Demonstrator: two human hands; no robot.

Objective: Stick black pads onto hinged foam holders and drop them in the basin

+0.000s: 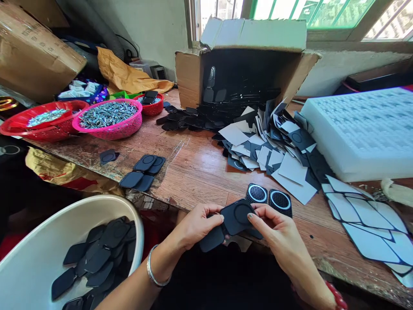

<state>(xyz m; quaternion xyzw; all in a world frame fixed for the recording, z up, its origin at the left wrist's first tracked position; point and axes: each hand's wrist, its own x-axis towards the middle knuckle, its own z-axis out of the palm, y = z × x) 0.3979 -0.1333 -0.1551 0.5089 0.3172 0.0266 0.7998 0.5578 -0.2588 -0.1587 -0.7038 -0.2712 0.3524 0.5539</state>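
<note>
Both hands hold a black folding pad, apparently a charger [238,217], over the table's front edge. It has square rounded panels, and the upper one bears a ring outline. My left hand [203,224] grips its left side, thumb on top. At the right edge my right hand [272,224] pinches the panel between thumb and fingers. Just behind lie two open panels with mesh and a white ring, the left one [257,193] and the right one [280,202]. Several finished-looking black folding pads [143,172] rest on the table farther left.
A white tub [137,232] with black pads stands at lower left. Pink basket [138,118] of metal parts sits behind. An open carton [190,79] spills black pieces; white-backed sheets [293,168] pile before it. White foam [358,129] and light panels [371,237] lie right.
</note>
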